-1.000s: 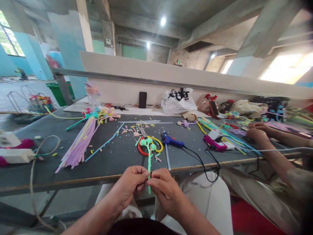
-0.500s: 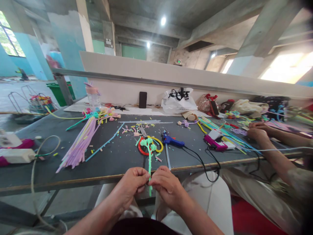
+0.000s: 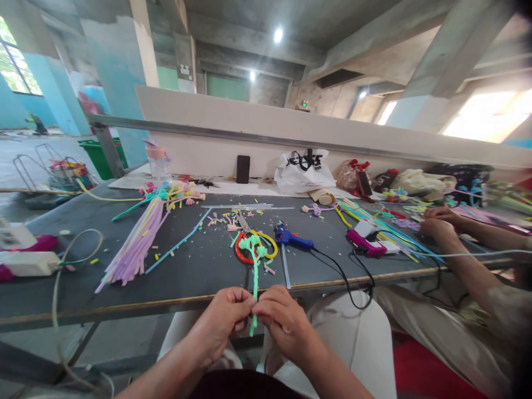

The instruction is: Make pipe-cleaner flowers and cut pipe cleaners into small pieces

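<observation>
Your left hand (image 3: 222,318) and right hand (image 3: 285,321) meet fingertip to fingertip, both pinching the green pipe-cleaner stem (image 3: 254,277).
Its long axis runs straight away from you, with the curled head beyond your fingertips over the tabletop (image 3: 195,266) and a short tail below them; both hands are equally near.

The left hand (image 3: 223,320) and right hand (image 3: 283,322) hide part of the green stem (image 3: 255,275). The right edge cuts off another person's arm (image 3: 467,269).

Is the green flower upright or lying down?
Upright: the flower stands head-up, its stem pinched by the left hand and right hand.
</observation>
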The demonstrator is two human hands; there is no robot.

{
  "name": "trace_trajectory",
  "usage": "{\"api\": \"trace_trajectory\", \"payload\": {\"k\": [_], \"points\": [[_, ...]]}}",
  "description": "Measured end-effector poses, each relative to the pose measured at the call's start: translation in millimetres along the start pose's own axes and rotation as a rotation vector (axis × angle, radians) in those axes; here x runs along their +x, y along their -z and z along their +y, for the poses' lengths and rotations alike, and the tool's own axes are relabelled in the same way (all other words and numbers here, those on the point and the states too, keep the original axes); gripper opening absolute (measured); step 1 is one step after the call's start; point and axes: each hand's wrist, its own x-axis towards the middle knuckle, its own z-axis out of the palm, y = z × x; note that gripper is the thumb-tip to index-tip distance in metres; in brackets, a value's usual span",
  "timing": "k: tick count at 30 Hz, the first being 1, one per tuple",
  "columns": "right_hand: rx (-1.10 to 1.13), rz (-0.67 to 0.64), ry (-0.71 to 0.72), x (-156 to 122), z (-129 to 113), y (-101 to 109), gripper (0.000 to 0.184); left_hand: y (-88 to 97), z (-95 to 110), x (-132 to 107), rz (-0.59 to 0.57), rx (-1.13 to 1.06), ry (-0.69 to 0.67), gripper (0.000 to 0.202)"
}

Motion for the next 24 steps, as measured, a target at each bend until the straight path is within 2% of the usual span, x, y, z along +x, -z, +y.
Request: {"api": "trace_trajectory", "payload": {"k": [3,6,10,14,24], "points": [[-0.003,-0.010,0.011,1.6,0.2,-1.9,0.015,-0.1,-2.8,0.0,-0.006,-0.008,0.014,0.028],[0.033,0.045,-0.056,-0.1,-1.5,-6.2,0.013,0.0,-5.6,0.2,-0.015,-0.016,-0.005,0.028],[0.048,0.143,-0.313,-4.4,-7.0,-14.7,0.009,0.7,-9.8,1.6,-0.021,-0.036,-0.008,0.028],[0.112,0.165,-0.601,-1.7,-13.3,-20.9,0.014,2.0,-13.1,3.7,-0.011,-0.026,-0.021,0.026],[0.470,0.114,-1.014,8.9,-12.3,-15.9,0.016,-0.9,-13.4,2.6,0.019,-0.008,-0.022,0.028]]}}
